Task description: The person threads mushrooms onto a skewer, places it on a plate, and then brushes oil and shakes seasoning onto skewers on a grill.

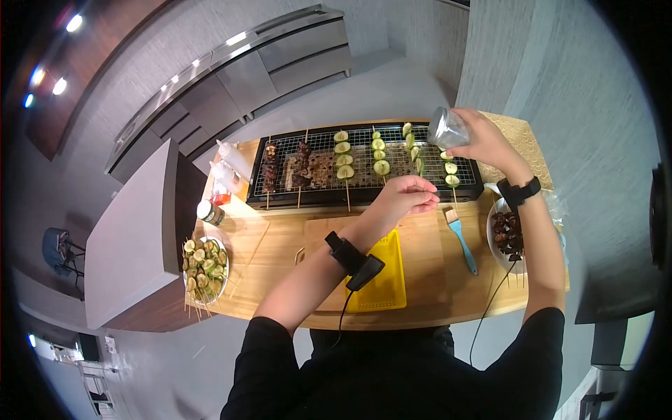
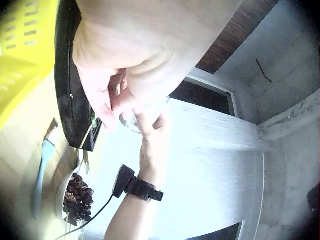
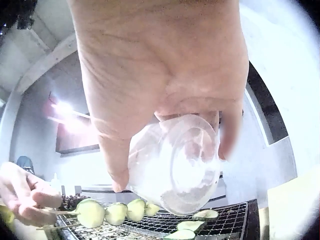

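My right hand (image 1: 483, 140) (image 3: 165, 70) grips a clear container (image 1: 446, 129) (image 3: 172, 167), tilted above the right part of the grill (image 1: 322, 199). My left hand (image 1: 409, 196) (image 3: 27, 195) pinches the stick of a skewer of green-rimmed slices (image 1: 410, 141) (image 3: 116, 214), which is turned partly on edge over the grate. In the left wrist view, the left hand (image 2: 107, 90) hides most of that skewer, and the right hand (image 2: 155, 142) is behind it at the container. Another slice skewer (image 1: 451, 169) lies under and beside the container.
More slice skewers (image 1: 344, 160) and dark meat skewers (image 1: 270, 170) lie on the grill. Around it are a blue brush (image 1: 462, 241), a yellow basket (image 1: 399, 269), a plate of meat skewers (image 1: 507, 234), a plate of slice skewers (image 1: 204, 268), white bottles (image 1: 233, 158) and a jar (image 1: 210, 212).
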A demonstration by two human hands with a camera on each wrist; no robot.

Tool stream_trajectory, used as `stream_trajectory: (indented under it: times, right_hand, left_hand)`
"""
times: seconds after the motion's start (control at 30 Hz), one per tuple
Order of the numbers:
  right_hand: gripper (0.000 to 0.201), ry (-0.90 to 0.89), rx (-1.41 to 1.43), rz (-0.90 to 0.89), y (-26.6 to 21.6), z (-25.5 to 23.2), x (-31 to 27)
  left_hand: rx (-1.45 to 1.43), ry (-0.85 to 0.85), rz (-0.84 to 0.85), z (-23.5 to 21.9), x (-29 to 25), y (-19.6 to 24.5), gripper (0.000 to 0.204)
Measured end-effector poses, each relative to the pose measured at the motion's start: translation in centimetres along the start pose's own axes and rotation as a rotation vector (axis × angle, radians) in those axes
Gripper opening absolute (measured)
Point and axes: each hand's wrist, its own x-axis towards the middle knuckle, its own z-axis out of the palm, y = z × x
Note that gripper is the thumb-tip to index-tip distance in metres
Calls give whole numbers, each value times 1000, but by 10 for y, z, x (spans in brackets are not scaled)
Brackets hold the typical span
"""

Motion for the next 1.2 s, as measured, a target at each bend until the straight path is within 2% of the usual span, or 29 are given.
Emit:
stream_trajectory:
  times: [0.13,0.23,0.43,0.53,0.63,0.73,0.93,1.03,1.17,1.2]
  right_hand:
    - [86,-40,19,54,-6,-6,-8]
    - [81,15,54,-7,-7,-5,-13]
    - [81,-21,69,-52,-23,-7,-16]
    - [81,-103,25,-104,-28,-5,-19]
    - [82,-218,6,-76,-29,-3,-22]
    - [83,-114,4,-85,-23,3,-17]
    - [85,-208,-5,-33,-8,8,7]
    - [85,-92,-85,-56,-4,10,19]
    - [85,-191,-96,-12,-3,10,25]
    - [85,-161,-75,-14,-4,8,24]
  left_hand:
    - [18,1,-3,1,1,-1,18]
    - [16,12,-15,-1,4,-6,18]
    - [24,27,-33,-1,4,-9,19]
    - [27,28,-47,-4,3,-9,19]
    - [53,11,-72,-8,3,-9,20]
    - [91,-37,-105,-10,1,-7,24]
    - [162,-84,-175,-9,-1,-9,28]
    - [203,-78,-204,-8,-2,-9,29]
    - [277,-109,-232,-11,-1,-10,29]
    - [285,-124,-241,-12,0,-11,29]
